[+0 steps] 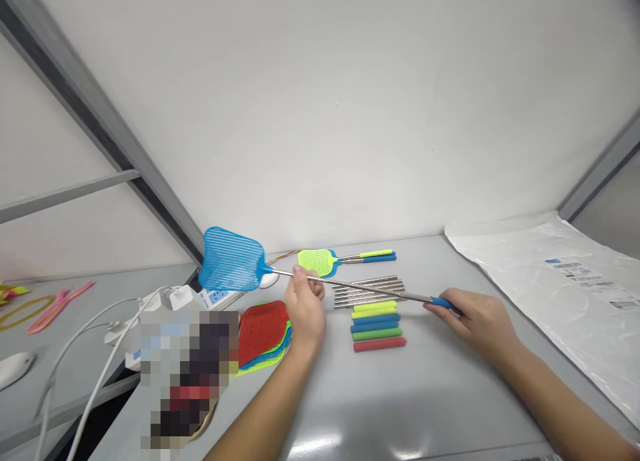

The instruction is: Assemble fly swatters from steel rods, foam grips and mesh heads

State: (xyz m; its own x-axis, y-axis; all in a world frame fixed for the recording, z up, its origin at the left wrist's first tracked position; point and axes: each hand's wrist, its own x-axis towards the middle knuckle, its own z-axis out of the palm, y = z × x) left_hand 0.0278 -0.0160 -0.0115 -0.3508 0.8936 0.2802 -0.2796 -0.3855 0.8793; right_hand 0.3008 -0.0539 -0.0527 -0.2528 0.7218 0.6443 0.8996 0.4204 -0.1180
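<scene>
A blue fly swatter [233, 260] with a long metal rod is held across the view, its head to the left. My left hand [306, 309] pinches the rod not far from the swatter's head. At the other end my right hand [467, 316] is closed around the blue grip, hiding most of it. Below the rod lie several bare metal rods [367, 293] side by side. In front of them is a row of loose grips: yellow, blue, green and a red grip [380, 344]. Left of my left wrist sits a stack of swatter heads, a red head [263, 329] on top.
Whole swatters, a yellow-green one [316, 261] uppermost, lie by the back wall. A white plastic mailing bag [555, 274] covers the right side. To the left are a power strip [219, 298], white cables [107, 361] and a pixelated area. A metal frame post [165, 214] rises there.
</scene>
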